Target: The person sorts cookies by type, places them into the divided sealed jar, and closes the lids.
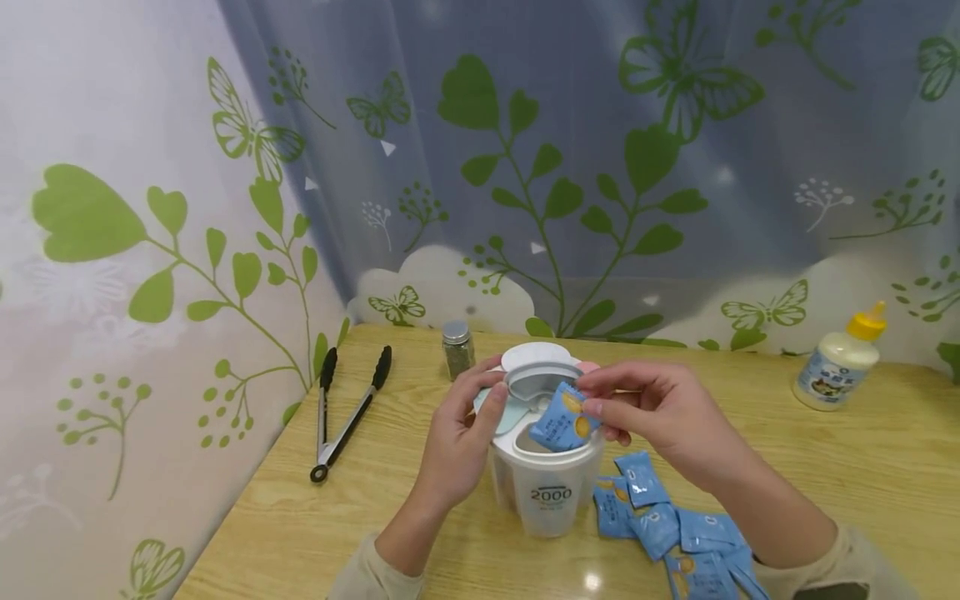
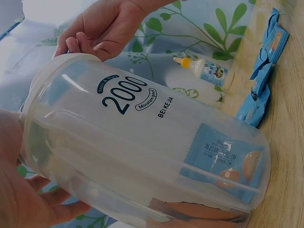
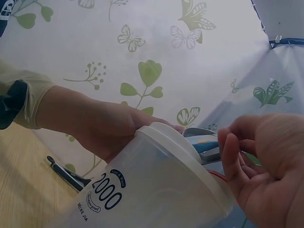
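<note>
A clear plastic storage container (image 1: 551, 504) with a white compartment lid and "2000" printed on its front stands on the table. My left hand (image 1: 459, 437) grips it at the top from the left, thumb over the lid's edge. My right hand (image 1: 675, 417) pinches a blue snack packet (image 1: 564, 421) over a lid opening, its lower end at the hole. In the left wrist view, another blue packet (image 2: 225, 161) lies at the container's bottom, beside something brown (image 2: 194, 211) in a neighbouring compartment. Several blue packets (image 1: 656, 529) lie piled right of the container.
Black-and-silver tongs (image 1: 345, 425) lie spread on the left of the table (image 1: 405, 500). A small glass jar (image 1: 457, 350) with a metal cap stands behind the container. Far right is a bottle (image 1: 836, 367) with a yellow nozzle. A patterned curtain (image 1: 570, 167) hangs behind the table.
</note>
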`<act>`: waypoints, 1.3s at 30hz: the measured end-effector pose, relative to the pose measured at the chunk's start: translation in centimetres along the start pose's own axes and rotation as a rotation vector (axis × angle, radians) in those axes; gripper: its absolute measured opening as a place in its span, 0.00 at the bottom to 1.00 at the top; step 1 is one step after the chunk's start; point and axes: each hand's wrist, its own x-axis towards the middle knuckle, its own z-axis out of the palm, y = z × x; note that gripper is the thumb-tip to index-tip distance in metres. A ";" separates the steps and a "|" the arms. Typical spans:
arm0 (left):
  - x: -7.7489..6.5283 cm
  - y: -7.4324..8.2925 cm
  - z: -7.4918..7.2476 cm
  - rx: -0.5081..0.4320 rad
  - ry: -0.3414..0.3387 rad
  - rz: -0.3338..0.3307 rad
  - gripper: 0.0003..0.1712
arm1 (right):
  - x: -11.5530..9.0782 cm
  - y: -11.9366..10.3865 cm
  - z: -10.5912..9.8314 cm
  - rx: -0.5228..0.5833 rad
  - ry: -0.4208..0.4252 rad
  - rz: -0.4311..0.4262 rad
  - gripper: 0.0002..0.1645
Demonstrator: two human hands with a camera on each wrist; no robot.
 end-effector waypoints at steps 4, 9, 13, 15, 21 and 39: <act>0.0 -0.1 0.0 -0.005 -0.004 0.004 0.15 | -0.1 0.0 0.1 0.001 -0.008 0.026 0.11; 0.0 0.0 -0.1 -0.007 -0.001 -0.002 0.15 | -0.2 0.1 -0.1 -0.001 -0.005 0.037 0.11; 0.0 0.0 -0.1 -0.009 -0.001 -0.005 0.15 | -0.5 0.3 -0.5 -0.010 0.004 0.036 0.11; 0.0 0.0 -0.1 -0.012 -0.004 -0.001 0.15 | -0.7 0.5 -0.8 -0.018 0.018 0.035 0.11; 0.0 0.0 -0.1 -0.017 -0.014 -0.014 0.15 | -1.4 1.2 -1.6 -0.050 0.056 0.032 0.12; 0.0 0.1 -0.1 -0.022 -0.013 -0.002 0.16 | -4.5 3.3 -5.7 -0.161 0.034 0.058 0.17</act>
